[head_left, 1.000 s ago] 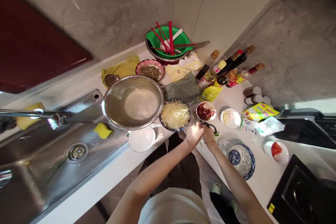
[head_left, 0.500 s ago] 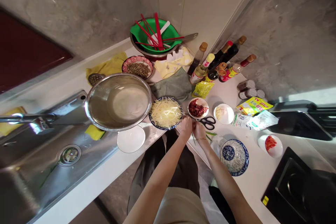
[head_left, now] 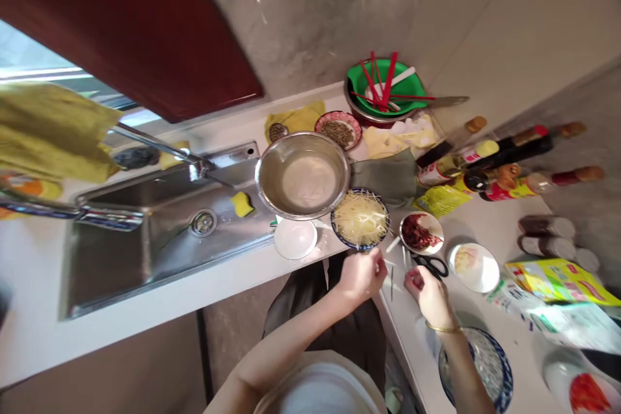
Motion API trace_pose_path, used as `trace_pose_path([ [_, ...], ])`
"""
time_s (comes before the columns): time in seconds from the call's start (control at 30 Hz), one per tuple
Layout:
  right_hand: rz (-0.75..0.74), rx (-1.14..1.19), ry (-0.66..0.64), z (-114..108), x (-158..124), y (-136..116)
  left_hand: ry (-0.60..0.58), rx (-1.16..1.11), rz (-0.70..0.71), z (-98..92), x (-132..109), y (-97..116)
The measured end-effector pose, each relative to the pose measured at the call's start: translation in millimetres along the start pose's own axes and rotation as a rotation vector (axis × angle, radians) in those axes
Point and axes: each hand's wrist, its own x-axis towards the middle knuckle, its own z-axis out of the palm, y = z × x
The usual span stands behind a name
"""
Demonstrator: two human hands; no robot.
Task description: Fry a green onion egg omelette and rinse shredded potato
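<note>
My left hand (head_left: 363, 275) is closed, just below the blue-rimmed plate of pale shredded vegetable (head_left: 361, 218). What its fingers hold, if anything, is hidden. My right hand (head_left: 429, 294), with a bangle at its wrist, is also closed in a pinch, near the black-handled scissors (head_left: 431, 265). I cannot make out what is between its fingers. Thin white stalk pieces (head_left: 406, 259) show just beyond the right fingertips. A thin dark green strip (head_left: 392, 283) lies between the hands at the counter edge. Above the scissors stands a white bowl of dark red pieces (head_left: 422, 233).
Left of the plate are a large metal basin of cloudy water (head_left: 303, 174), a white bowl (head_left: 295, 239) and the sink (head_left: 169, 252) with a yellow sponge (head_left: 242, 204). Several sauce bottles (head_left: 490, 171) crowd the right back. A blue-patterned bowl (head_left: 502, 375) is beneath my right forearm.
My hands were together by the scissors with green stalks near them; now they are apart. The view has swung left, bringing in more of the sink.
</note>
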Motion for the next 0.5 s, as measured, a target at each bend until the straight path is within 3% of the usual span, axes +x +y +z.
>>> trace_pose_path([
  [0.07,-0.163,0.15,0.061,-20,25,-41,0.144,0.037,-0.08,-46.0,-2,-35],
  [0.17,-0.368,0.07,0.037,-32,94,-132,0.315,0.283,-0.235,-108.0,26,-99],
  [0.23,-0.394,-0.085,0.01,-24,151,-193,0.245,0.416,-0.27,-136.0,53,-136],
  [0.3,-0.3,-0.252,-0.141,-5,203,-243,0.21,0.43,-0.268,-153.2,74,-163],
  [0.37,-0.269,-0.294,-0.129,20,242,-275,0.215,0.416,-0.226,-162.2,82,-181],
  [0.43,-0.271,-0.3,-0.088,45,266,-295,0.354,0.397,-0.139,-164.5,79,-197],
  [0.5,-0.301,-0.294,-0.052,68,276,-308,0.629,0.333,-0.083,-160.5,71,-216],
])
